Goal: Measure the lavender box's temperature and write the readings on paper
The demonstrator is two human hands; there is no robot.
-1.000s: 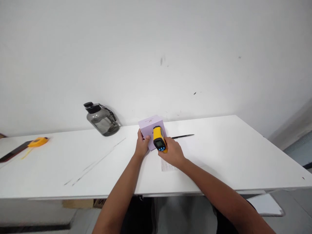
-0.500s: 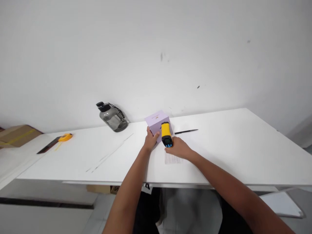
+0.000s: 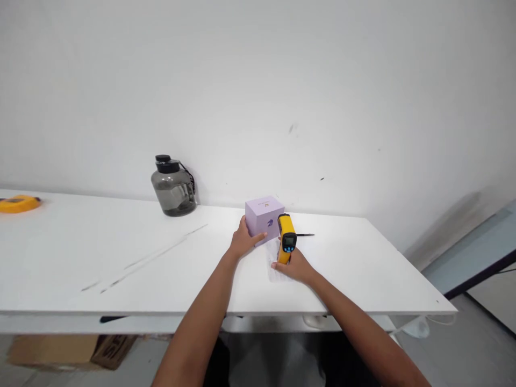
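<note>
A lilac box (image 3: 257,221) with a small dark emblem on its front stands on the white table. My left hand (image 3: 244,238) grips its left side, the thumb lying across the front face. In my right hand (image 3: 297,265) is a yellow and black infrared thermometer (image 3: 287,234), held by its handle with the small screen facing me. Its front end is close to the box's right side; whether they touch I cannot tell. Beneath the right hand lies a printed sheet of paper (image 3: 274,272), partly covered. A black pen (image 3: 306,235) shows behind the thermometer, its left part hidden.
A grey see-through bottle (image 3: 174,191) with a black cap stands against the wall. An orange tape measure (image 3: 20,203) lies at the far left of the white table (image 3: 161,258). Below the table is a cardboard box (image 3: 56,349).
My view has turned and levelled, so everything sits differently in the picture. The thermometer has shifted rightward relative to the box, uncovering the emblem. Both hands keep their holds.
</note>
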